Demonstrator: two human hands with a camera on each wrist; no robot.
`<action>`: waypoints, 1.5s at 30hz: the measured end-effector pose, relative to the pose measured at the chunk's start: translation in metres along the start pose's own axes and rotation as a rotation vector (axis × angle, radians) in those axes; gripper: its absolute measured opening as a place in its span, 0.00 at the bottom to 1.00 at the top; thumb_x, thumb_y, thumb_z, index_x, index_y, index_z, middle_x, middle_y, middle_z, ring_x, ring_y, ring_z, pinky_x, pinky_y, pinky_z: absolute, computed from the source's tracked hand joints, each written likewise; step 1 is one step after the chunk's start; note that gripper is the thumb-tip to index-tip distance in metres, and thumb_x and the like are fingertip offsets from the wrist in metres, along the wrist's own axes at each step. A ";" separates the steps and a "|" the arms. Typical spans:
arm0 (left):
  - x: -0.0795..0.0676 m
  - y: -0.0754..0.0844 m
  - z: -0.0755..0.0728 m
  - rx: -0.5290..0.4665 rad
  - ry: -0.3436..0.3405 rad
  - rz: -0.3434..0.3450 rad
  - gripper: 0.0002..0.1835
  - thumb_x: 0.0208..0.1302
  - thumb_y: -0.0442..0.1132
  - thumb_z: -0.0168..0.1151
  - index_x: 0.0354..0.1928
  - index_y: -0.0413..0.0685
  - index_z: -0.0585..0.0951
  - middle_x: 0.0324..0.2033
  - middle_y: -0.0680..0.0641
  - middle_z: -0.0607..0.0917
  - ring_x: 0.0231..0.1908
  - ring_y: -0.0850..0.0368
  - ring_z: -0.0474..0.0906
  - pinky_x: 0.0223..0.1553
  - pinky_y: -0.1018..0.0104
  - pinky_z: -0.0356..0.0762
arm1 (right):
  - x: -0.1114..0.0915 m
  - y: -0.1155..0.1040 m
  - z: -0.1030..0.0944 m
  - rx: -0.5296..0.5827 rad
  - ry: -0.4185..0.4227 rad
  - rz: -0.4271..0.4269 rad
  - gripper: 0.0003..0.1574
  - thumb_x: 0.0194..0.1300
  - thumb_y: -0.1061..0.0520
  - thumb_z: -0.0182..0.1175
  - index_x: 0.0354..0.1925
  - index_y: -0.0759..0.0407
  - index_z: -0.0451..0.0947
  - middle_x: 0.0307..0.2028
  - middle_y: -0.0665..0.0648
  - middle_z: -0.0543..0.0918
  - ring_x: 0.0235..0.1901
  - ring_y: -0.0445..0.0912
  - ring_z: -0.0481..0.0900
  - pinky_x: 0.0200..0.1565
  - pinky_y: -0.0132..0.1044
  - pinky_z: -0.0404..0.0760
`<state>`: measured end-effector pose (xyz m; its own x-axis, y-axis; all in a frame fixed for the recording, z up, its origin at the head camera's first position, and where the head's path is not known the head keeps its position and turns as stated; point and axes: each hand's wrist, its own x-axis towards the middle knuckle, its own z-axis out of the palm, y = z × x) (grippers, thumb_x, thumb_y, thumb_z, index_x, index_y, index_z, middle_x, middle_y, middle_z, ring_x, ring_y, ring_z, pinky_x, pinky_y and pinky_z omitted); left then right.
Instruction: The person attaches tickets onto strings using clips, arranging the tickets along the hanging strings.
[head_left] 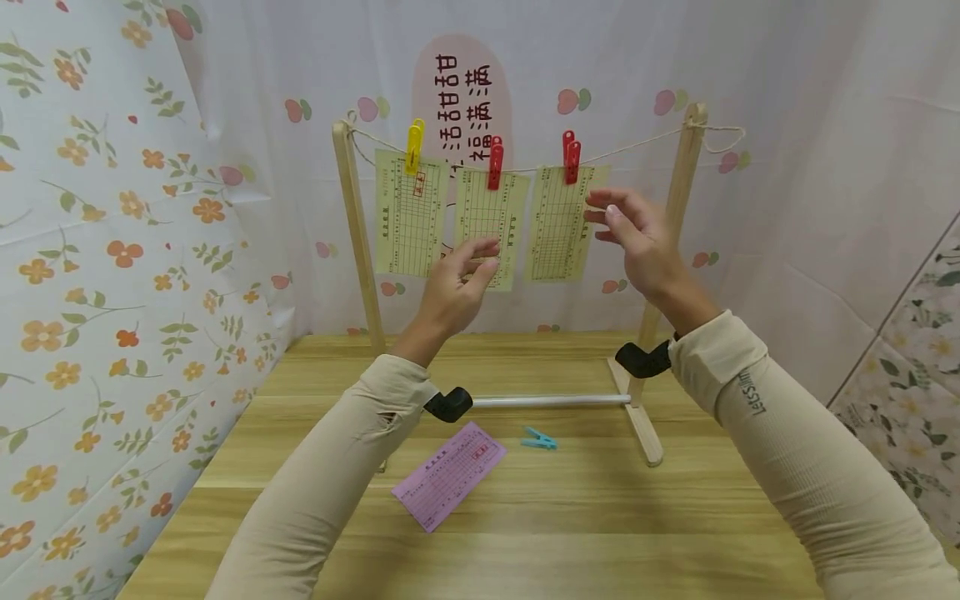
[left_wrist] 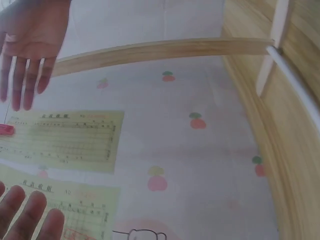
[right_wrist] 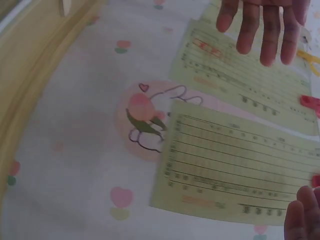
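Three yellow printed slips hang from a thin string [head_left: 637, 151]: a left slip [head_left: 405, 237] under a yellow clothespin [head_left: 413, 152], a middle slip [head_left: 480, 208] under a red clothespin [head_left: 495, 165], and a right slip [head_left: 553, 237] under another red clothespin [head_left: 573, 161]. In front of the middle slip, my left hand [head_left: 457, 283] is raised with relaxed fingers and holds nothing. My right hand [head_left: 639, 242] is just as loose, its fingertips by the right edge of the right slip. The right wrist view shows both hands' fingers [right_wrist: 270, 35] over the slips.
A wooden left post [head_left: 358, 225] and right post [head_left: 686, 167] carry the string, with a pale rod [head_left: 551, 401] low between them. On the wooden table [head_left: 585, 533] lie a pink printed slip [head_left: 450, 477] and a blue clothespin [head_left: 540, 439]. A patterned curtain [head_left: 795, 208] hangs behind.
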<state>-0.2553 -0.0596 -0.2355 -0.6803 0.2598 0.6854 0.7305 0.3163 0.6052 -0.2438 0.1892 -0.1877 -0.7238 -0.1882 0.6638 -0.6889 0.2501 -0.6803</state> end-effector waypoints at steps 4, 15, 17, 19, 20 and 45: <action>-0.014 -0.006 -0.006 0.028 -0.037 -0.001 0.21 0.70 0.40 0.48 0.60 0.36 0.75 0.54 0.39 0.81 0.51 0.45 0.80 0.51 0.54 0.78 | -0.012 0.014 0.007 0.053 -0.038 0.048 0.27 0.77 0.55 0.39 0.63 0.73 0.63 0.62 0.67 0.70 0.59 0.58 0.71 0.59 0.46 0.71; -0.066 -0.042 -0.005 0.090 -0.134 -0.129 0.21 0.70 0.39 0.49 0.61 0.37 0.75 0.52 0.38 0.81 0.50 0.43 0.80 0.48 0.51 0.79 | -0.054 0.062 0.028 0.005 -0.081 0.137 0.24 0.77 0.58 0.41 0.60 0.76 0.67 0.58 0.72 0.74 0.54 0.64 0.75 0.49 0.33 0.77; -0.076 -0.049 -0.003 0.107 -0.162 -0.161 0.21 0.71 0.40 0.50 0.61 0.37 0.74 0.53 0.38 0.81 0.50 0.42 0.80 0.47 0.51 0.80 | -0.062 0.072 0.031 0.001 -0.093 0.166 0.24 0.77 0.58 0.41 0.60 0.76 0.67 0.57 0.72 0.74 0.54 0.64 0.75 0.49 0.33 0.77; -0.086 -0.056 0.000 0.127 -0.181 -0.185 0.21 0.70 0.40 0.52 0.61 0.37 0.74 0.53 0.38 0.81 0.49 0.42 0.80 0.46 0.52 0.80 | -0.070 0.081 0.035 -0.009 -0.102 0.192 0.24 0.77 0.57 0.41 0.60 0.75 0.67 0.57 0.72 0.74 0.54 0.64 0.75 0.48 0.34 0.77; -0.091 -0.060 0.001 0.135 -0.190 -0.195 0.21 0.70 0.40 0.53 0.61 0.37 0.74 0.53 0.38 0.81 0.48 0.42 0.81 0.46 0.52 0.80 | -0.074 0.085 0.037 -0.010 -0.110 0.208 0.24 0.77 0.57 0.41 0.60 0.75 0.67 0.57 0.72 0.74 0.54 0.64 0.75 0.48 0.35 0.77; -0.156 -0.088 0.015 0.509 -0.572 -0.527 0.35 0.53 0.46 0.74 0.62 0.43 0.73 0.53 0.37 0.79 0.55 0.39 0.73 0.55 0.45 0.72 | -0.141 0.137 0.076 -0.236 -0.445 0.475 0.23 0.68 0.54 0.60 0.55 0.66 0.74 0.48 0.64 0.79 0.47 0.57 0.80 0.49 0.50 0.79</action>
<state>-0.2147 -0.1146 -0.4017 -0.9416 0.3363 -0.0135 0.2968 0.8485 0.4382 -0.2387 0.1779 -0.3980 -0.9267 -0.3659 0.0860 -0.3031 0.5921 -0.7466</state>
